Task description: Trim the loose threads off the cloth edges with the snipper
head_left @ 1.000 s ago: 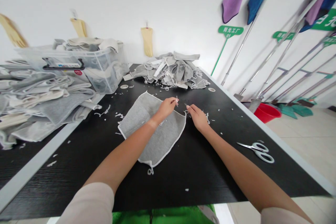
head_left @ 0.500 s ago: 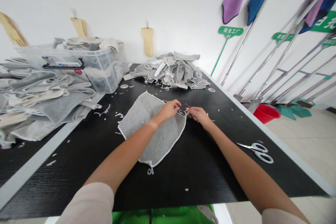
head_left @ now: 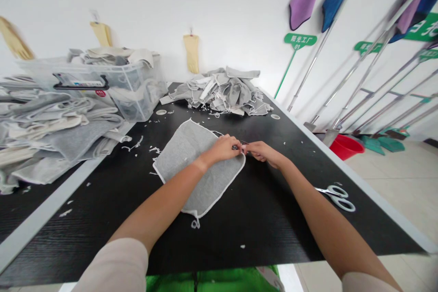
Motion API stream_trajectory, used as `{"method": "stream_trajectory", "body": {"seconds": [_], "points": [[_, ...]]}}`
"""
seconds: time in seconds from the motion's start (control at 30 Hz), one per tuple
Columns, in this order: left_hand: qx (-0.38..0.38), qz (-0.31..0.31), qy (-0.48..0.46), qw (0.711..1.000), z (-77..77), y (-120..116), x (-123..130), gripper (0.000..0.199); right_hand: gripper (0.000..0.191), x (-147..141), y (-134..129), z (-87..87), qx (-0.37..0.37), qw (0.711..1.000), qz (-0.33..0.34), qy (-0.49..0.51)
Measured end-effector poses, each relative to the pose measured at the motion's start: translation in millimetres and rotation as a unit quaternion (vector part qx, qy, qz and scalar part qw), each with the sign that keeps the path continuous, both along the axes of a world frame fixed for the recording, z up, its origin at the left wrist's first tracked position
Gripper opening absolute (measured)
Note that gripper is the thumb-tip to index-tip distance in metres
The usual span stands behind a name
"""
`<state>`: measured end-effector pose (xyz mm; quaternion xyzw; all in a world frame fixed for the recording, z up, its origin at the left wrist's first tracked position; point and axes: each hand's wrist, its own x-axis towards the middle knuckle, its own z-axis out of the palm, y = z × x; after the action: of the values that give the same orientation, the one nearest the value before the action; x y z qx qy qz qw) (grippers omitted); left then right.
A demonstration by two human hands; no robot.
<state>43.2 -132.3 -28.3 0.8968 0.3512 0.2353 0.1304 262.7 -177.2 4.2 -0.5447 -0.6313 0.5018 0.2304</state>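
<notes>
A grey cloth with a white stitched edge lies flat on the black table, a loop of loose thread hanging from its near corner. My left hand is closed at the cloth's right corner, pinching its edge. Touching or nearly touching those fingertips, my right hand is closed round a thin, dark, pointed metal tool, mostly hidden by the fingers. I cannot make out its exact kind. White-handled scissors rest on the table to the right, partly behind my right forearm.
Grey cloths are heaped at the table's back. At left stand a stack of cloths and a clear plastic box filled with more. White thread scraps are scattered about. A red bucket and mops are beyond the right edge.
My hands have come together at the cloth's right corner. The left moved slightly right and down onto the edge; the right, with its tool, turned and now lies beside it.
</notes>
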Motion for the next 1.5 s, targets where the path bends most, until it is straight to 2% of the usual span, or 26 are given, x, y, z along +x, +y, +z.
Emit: {"method": "stream_trajectory", "body": {"seconds": [0.13, 0.33, 0.47, 0.6, 0.73, 0.9, 1.03, 1.13, 1.2, 1.3, 1.37, 1.43, 1.5], "points": [[-0.003, 0.046, 0.029, 0.999, 8.9, -7.7, 4.6, 0.021, 0.049, 0.3, -0.4, -0.7, 0.015, 0.999, 0.028, -0.033], [0.004, 0.063, 0.036, 0.997, 17.6, -11.7, 6.0, 0.021, 0.042, -0.3, 0.4, -5.1, 0.064, 0.996, 0.02, -0.06], [0.024, 0.088, 0.08, 0.993, 20.1, -8.8, -2.7, 0.026, 0.038, 1.3, 1.5, -6.2, 0.073, 0.994, 0.012, -0.08], [0.024, 0.161, 0.13, 0.978, 22.4, -2.5, -19.2, 0.031, 0.035, 4.6, 6.5, -10.0, 0.107, 0.987, -0.001, -0.117], [0.001, 0.277, 0.177, 0.944, 27.8, 8.6, -43.9, 0.039, 0.03, 10.2, 15.8, -18.0, 0.17, 0.97, -0.001, -0.176], [-0.03, 0.434, 0.187, 0.881, 39.6, 27.0, -80.2, 0.046, 0.027, 14.5, 21.7, -20.6, 0.218, 0.949, -0.032, -0.225], [-0.125, 0.493, 0.172, 0.844, 49.2, 38.8, -103.5, 0.051, 0.027, 14.5, 19.9, -15.6, 0.25, 0.933, -0.082, -0.246], [-0.168, 0.548, 0.145, 0.806, 56.1, 43.8, -120.9, 0.059, 0.027, 15.4, 18.4, -12.7, 0.258, 0.922, -0.125, -0.262], [-0.221, 0.54, 0.142, 0.8, 61.3, 45.9, -134.2, 0.058, 0.028, 17.5, 18.3, -12.2, 0.262, 0.913, -0.155, -0.271], [-0.344, 0.437, 0.152, 0.817, 68.3, 47.9, -153.0, 0.042, 0.031, 22.3, 19.9, -13.8, 0.261, 0.904, -0.201, -0.273], [-0.4, 0.384, 0.145, 0.819, 71.0, 48.5, -161.4, 0.031, 0.032, 25.9, 21.8, -15.9, 0.254, 0.9, -0.227, -0.273], [-0.449, 0.333, 0.107, 0.822, 71.7, 48.5, -165.7, 0.029, 0.034, 29.3, 23.8, -18.3, 0.246, 0.893, -0.253, -0.28], [-0.505, 0.242, 0.039, 0.827, 71.2, 47.9, -166.3, 0.034, 0.036, 32.8, 25.7, -20.9, 0.241, 0.883, -0.281, -0.287]]}}
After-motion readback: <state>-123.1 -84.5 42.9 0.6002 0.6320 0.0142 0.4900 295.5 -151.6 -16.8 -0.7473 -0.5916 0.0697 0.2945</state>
